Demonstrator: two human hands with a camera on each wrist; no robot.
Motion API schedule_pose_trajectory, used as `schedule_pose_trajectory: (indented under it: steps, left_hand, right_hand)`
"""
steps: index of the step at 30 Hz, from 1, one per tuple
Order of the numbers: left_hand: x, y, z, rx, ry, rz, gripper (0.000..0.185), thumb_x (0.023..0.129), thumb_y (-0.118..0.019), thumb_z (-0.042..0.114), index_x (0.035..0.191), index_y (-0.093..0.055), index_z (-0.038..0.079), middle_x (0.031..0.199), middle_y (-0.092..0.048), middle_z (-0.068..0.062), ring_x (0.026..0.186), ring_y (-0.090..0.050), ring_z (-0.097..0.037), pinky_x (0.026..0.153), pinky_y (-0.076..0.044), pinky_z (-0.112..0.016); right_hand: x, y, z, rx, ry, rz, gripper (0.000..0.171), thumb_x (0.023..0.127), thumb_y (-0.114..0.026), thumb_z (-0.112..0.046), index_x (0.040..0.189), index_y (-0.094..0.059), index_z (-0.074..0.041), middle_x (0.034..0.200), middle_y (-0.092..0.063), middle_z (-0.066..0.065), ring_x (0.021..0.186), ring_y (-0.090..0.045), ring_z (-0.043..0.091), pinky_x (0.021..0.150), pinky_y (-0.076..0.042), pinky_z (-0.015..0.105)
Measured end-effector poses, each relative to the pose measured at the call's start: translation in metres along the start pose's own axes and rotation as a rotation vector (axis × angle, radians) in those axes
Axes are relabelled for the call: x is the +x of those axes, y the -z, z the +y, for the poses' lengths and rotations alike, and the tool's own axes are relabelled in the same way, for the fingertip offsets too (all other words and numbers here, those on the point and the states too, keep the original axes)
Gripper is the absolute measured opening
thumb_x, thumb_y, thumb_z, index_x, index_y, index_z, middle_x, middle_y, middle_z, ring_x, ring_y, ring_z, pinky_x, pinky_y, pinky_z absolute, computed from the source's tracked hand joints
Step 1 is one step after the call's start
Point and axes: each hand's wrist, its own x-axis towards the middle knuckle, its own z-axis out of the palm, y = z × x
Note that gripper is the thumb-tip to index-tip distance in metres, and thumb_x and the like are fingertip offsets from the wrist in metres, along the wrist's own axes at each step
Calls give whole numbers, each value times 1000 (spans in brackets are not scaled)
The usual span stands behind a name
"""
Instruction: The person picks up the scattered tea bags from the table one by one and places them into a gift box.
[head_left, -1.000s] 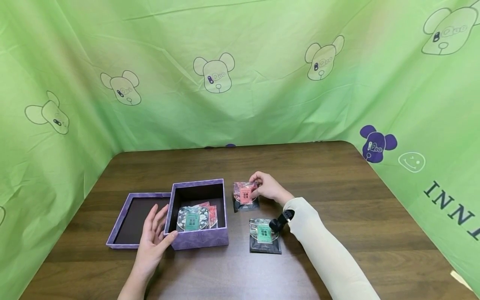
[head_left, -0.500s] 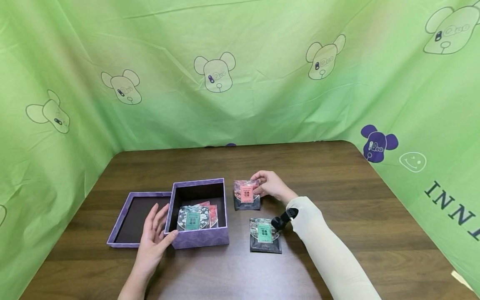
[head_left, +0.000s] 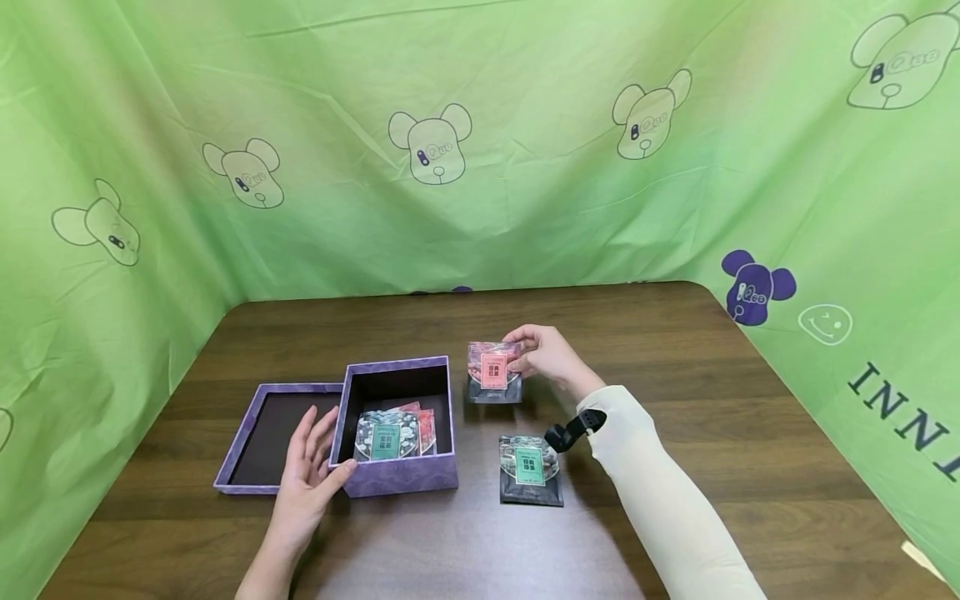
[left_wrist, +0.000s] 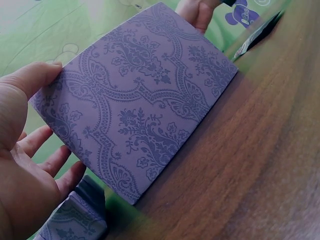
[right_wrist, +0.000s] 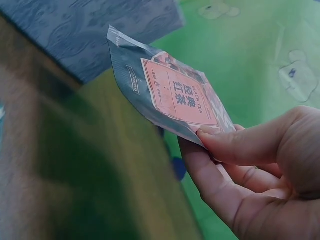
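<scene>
My right hand point(head_left: 546, 357) pinches a red-and-black black tea sachet point(head_left: 492, 372) by its right edge between thumb and fingers. In the right wrist view the sachet point(right_wrist: 175, 92) is tilted and clear of the table. My left hand point(head_left: 306, 475) holds the front left corner of a purple patterned box point(head_left: 401, 478), the thumb at the front rim and the fingers along the left side. Inside the open box a teal-labelled sachet point(head_left: 386, 437) lies over red ones point(head_left: 427, 429). A green-labelled sachet point(head_left: 530, 471) lies on the table, right of the box.
The purple box lid point(head_left: 251, 437) lies inside up, left of the box and partly behind my left hand. Green printed cloth point(head_left: 480, 233) hangs behind and beside the brown wooden table point(head_left: 690, 367). A black wrist camera point(head_left: 573, 431) sits at my right cuff.
My right hand has raised the red-and-black sachet off the table and moved slightly away from me. The left hand, box and green-labelled sachet have stayed in place.
</scene>
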Motion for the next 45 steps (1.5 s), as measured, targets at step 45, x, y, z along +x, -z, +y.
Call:
schedule_pose_trajectory:
  steps: [45]
  left_hand:
    - [0,-2,4,3,-2,-10,85,89,-55,-21,157,-16,11,147,-44,13,132,-42,1,101,-34,-14]
  right_hand:
    - [-13,-111,-62,-5,104,-359,17,87,-66,14,101,-57,11,75,-61,5,57,-65,13,61,-59,39]
